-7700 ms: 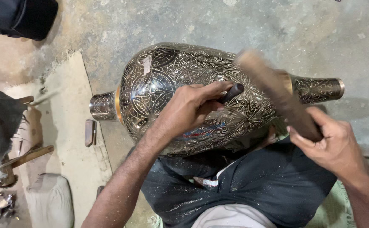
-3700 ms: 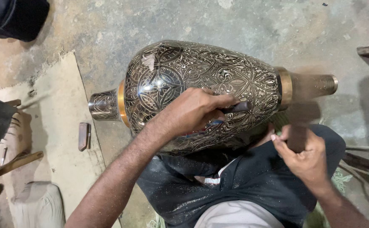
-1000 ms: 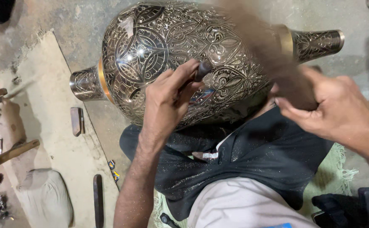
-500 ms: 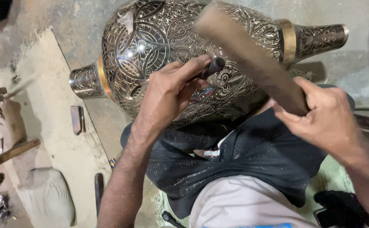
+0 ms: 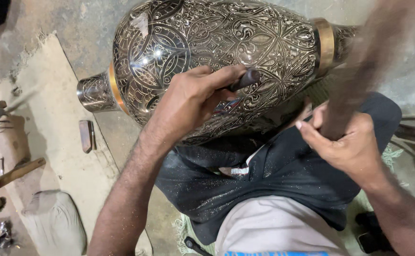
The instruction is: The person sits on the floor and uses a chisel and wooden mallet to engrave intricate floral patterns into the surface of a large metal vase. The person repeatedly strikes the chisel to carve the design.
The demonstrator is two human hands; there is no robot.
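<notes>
Lying on its side across the person's lap, a large engraved metal vase [image 5: 217, 61] fills the upper middle of the view, its dark, shiny body covered in fine floral and leaf patterns. Its foot points to the left and its neck to the right, each set off by a plain brass-coloured band. The lower side of the vase rests against a dark cloth [image 5: 274, 175] spread over the person's legs and speckled with tiny bright flecks.

The left hand [image 5: 188, 102] is curled closed around a short dark chisel [image 5: 243, 79], with the fingers pressed against the vase's side and the tool's blunt end sticking up to the right. The right hand [image 5: 345, 144] is wrapped tightly about the lower end of a long wooden mallet [image 5: 364, 71], which rises toward the upper right and is blurred with motion.

On the concrete floor [image 5: 60, 21] to the left lies a pale mat [image 5: 51, 137]. On it sit a small brown block [image 5: 86, 136], a wooden-handled hammer [image 5: 13, 174] and a grey cushion [image 5: 53, 227].
</notes>
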